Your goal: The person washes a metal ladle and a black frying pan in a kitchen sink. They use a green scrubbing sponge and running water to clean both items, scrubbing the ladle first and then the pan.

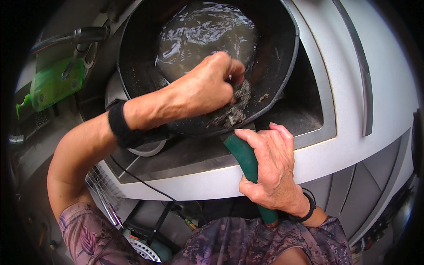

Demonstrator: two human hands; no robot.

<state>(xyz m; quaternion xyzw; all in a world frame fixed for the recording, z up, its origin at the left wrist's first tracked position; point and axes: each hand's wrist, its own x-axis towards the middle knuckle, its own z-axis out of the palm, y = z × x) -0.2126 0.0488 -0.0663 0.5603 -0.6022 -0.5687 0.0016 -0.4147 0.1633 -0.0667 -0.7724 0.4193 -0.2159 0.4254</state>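
Observation:
A large dark wok (142, 63) holds murky, rippling water (198, 43). Inside it, near the wall closest to me, my left hand (215, 82) is curled on a grey, stringy scouring pad or wad (240, 102); its fingertips are partly hidden. Brown food bits (263, 97) stick to the wok's wall beside the wad. My right hand (273, 162) grips the wok's green handle (245, 155) outside the near rim, thumb and fingers around it. The handle points down toward my body.
A metal faucet (91, 34) and a green soap bottle (58, 84) are at the left. The wok stands over a dark recess with a metal rim (326, 99) in the white countertop (347, 145). A grey strip (361, 66) lies at the right. A black cord (145, 184) hangs over the near edge.

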